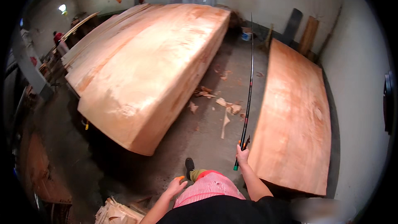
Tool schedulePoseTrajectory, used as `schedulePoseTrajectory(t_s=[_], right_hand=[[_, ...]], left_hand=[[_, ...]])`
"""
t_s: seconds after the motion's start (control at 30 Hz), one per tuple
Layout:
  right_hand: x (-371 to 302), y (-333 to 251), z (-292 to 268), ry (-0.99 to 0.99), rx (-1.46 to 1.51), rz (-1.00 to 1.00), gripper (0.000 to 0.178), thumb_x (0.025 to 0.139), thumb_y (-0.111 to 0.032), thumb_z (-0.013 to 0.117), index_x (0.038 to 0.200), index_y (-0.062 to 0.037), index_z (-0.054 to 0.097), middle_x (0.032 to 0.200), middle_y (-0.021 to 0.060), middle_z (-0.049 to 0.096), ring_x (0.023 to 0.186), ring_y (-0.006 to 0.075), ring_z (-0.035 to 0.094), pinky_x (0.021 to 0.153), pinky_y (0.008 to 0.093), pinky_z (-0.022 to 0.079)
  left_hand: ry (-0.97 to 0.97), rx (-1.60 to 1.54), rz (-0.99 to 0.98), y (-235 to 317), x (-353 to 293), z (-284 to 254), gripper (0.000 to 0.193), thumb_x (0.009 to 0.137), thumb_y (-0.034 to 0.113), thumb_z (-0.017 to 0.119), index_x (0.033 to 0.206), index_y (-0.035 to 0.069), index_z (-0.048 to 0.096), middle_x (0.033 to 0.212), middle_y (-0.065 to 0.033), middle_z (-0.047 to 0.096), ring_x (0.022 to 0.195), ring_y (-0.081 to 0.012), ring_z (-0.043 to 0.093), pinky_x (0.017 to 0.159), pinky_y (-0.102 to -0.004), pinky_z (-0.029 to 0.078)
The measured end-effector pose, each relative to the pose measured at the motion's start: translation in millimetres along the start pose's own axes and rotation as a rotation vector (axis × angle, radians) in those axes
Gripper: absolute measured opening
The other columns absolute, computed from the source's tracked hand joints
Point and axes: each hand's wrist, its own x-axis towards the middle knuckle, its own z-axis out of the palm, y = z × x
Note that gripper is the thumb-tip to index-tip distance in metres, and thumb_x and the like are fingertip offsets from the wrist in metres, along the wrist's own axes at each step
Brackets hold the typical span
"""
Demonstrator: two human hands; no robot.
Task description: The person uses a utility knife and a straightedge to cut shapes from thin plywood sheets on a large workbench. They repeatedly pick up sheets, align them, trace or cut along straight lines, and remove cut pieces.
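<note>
My right hand [242, 156] is closed round the lower part of a long, thin black pole [249, 87]. The pole tapers upward like a fishing rod and has reddish bands and a green butt cap. A small dark piece [246, 142] sticks out beside the pole at that hand; its kind is unclear. My left hand [175, 186] hangs low by my striped apron [209, 186], fingers apart, with orange on the fingertips. Nearest the right hand lies a stack of wood veneer sheets [294, 120]. A larger veneer stack [145, 66] stands ahead to the left.
Veneer scraps [228, 107] litter the concrete floor between the stacks. A bundle of veneer pieces [118, 213] lies at lower left. Boards [309, 35] lean on the far wall, near a small bucket [246, 34]. Another person [60, 41] is at far left. A pale wall [356, 87] bounds the right.
</note>
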Motion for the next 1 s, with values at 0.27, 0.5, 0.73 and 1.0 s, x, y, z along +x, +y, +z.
schedulePoseTrajectory(t_s=[0.27,0.5,0.73,1.0], right_hand=[[22.0,-24.2,282.0,-0.259,0.177,0.171,0.018,0.083,-0.024,0.054,0.084,-0.0096,0.044,0.05,-0.0041,0.039,0.034,0.0052,0.034,0.03,0.0203,0.028],[-21.5,-7.4,475.5,-0.607,0.137,0.295,0.024,0.089,-0.029,0.039,0.093,-0.0048,0.038,0.062,0.0075,0.051,0.044,0.0166,0.051,0.042,0.028,0.045],[-119.8,6.2,592.2,-1.221,-0.382,0.261,0.023,0.087,-0.024,0.045,0.101,-0.0048,0.046,0.072,0.0048,0.057,0.055,0.0116,0.055,0.047,0.0221,0.043],[-197.6,-62.0,752.2,-1.234,-0.791,-0.6,0.044,0.071,0.005,0.046,0.107,-0.019,0.056,0.085,0.0085,0.057,0.069,0.0262,0.056,0.059,0.0344,0.044]], left_hand=[[0.152,0.013,-0.128,-51.4,19.5,-152.4,0.052,0.077,0.039,0.052,0.115,0.005,0.048,0.108,-0.0165,0.052,0.098,-0.0269,0.051,0.084,-0.0331,0.04],[0.443,-0.268,-0.113,-121.6,43.3,-262.2,0.042,0.08,0.032,0.054,0.11,0.003,0.051,0.091,-0.0149,0.057,0.081,-0.0228,0.056,0.071,-0.0296,0.045],[0.408,-0.939,-0.067,-212.9,79.3,-358.7,0.034,0.083,0.029,0.052,0.098,-0.001,0.052,0.077,-0.0076,0.06,0.058,-0.0113,0.054,0.056,-0.0216,0.043],[0.235,-0.795,-0.323,-305.1,42.6,-471.7,0.038,0.079,0.031,0.057,0.101,0.0,0.052,0.067,-0.0069,0.061,0.055,-0.0111,0.054,0.05,-0.0247,0.042]])
